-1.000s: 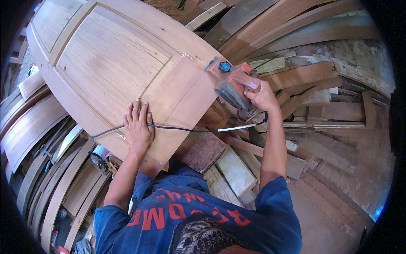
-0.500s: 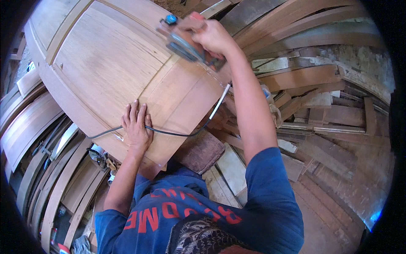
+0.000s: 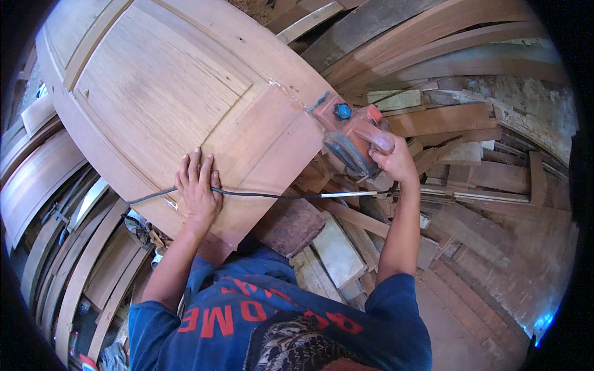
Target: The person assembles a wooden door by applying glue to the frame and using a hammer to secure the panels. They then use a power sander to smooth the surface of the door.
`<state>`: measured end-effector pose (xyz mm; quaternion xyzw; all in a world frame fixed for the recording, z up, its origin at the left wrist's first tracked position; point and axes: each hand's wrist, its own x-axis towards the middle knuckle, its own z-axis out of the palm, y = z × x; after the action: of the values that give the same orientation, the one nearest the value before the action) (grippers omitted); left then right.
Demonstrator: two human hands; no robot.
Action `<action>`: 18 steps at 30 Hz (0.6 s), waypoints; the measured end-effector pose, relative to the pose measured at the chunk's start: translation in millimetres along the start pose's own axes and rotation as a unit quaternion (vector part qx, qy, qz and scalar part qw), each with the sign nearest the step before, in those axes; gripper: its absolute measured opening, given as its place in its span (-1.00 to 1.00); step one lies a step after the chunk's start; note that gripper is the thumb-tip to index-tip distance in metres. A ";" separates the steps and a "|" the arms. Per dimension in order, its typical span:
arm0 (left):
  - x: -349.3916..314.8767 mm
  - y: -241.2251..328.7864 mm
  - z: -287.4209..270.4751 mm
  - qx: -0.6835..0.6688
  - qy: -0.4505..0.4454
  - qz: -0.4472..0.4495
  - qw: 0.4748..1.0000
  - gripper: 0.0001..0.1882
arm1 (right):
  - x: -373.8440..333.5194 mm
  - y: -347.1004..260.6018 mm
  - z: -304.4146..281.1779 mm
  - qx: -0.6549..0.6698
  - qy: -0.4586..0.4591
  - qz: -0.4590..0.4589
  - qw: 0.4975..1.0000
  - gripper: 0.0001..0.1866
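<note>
A panelled wooden door (image 3: pixel 263 139) lies in front of me, its near end toward my body. My right hand (image 3: pixel 399 162) is wrapped round the rear handle of an orange electric planer (image 3: pixel 349 136) with a blue knob. The planer's front end overlaps the door's right edge, and the rest juts out past it. Flat on the near part of the door rests my left hand (image 3: pixel 198 188), fingers extended. A dark power cord (image 3: pixel 257 195) with a white section runs across the door by the left hand and on toward the right. Pale shavings (image 3: pixel 281 86) lie along a joint in the wood.
Planks and offcuts (image 3: pixel 445 117) are piled beyond the door's right side. Curved wooden pieces (image 3: pixel 43 179) stack up at the left. A brown wood block (image 3: pixel 288 232) sits by the door's near end, beside a pale board (image 3: pixel 337 247).
My right hand has brought the planer rightward and nearer, from the door's surface to its right edge. The cord's white section has swung flatter. My left hand stays nearly in place.
</note>
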<state>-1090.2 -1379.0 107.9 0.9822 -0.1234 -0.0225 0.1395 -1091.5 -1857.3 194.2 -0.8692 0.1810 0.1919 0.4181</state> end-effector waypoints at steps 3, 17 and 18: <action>1.7 -0.2 -0.7 0.005 -0.002 0.005 1.000 -0.57 | -6.1 11.2 3.0 0.052 0.013 -0.030 0.998 -0.69; 0.7 -2.1 1.5 0.004 0.000 -0.003 1.000 -0.55 | 122.1 -117.1 49.3 -0.001 0.006 -0.174 0.985 -0.62; 0.9 -2.4 1.1 0.000 0.003 -0.002 1.000 -0.55 | 141.8 -134.7 58.0 0.020 0.015 -0.196 0.980 -0.65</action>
<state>-1088.8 -1377.4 106.1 0.9826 -0.1208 -0.0197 0.1399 -916.0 -1754.2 180.5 -0.8821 0.0174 0.0899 0.4621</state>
